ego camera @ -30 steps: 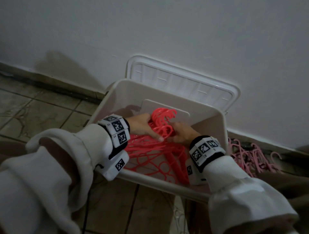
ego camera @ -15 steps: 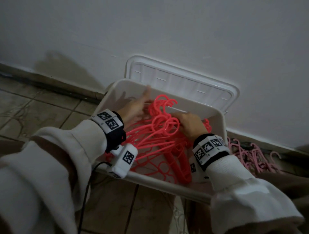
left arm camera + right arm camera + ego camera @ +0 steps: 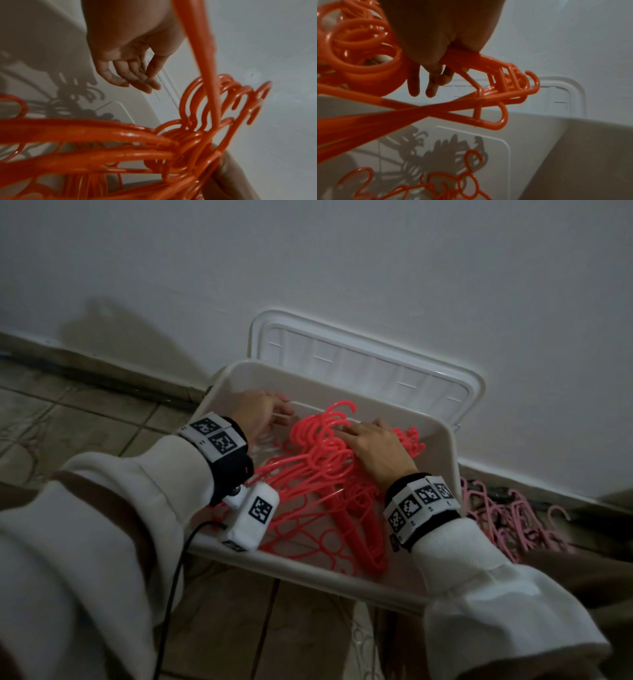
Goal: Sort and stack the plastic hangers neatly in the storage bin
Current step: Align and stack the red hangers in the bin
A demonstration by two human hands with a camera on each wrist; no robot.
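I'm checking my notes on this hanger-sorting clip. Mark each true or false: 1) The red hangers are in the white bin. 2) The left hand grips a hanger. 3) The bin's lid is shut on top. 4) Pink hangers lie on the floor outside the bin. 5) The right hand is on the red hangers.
1) True: the red hangers lie in the white bin.
2) False: the left hand holds nothing, its fingers relaxed near the bin's far wall.
3) False: the lid leans against the wall behind the bin.
4) True: pink hangers lie to the bin's right.
5) True: the right hand grips them.
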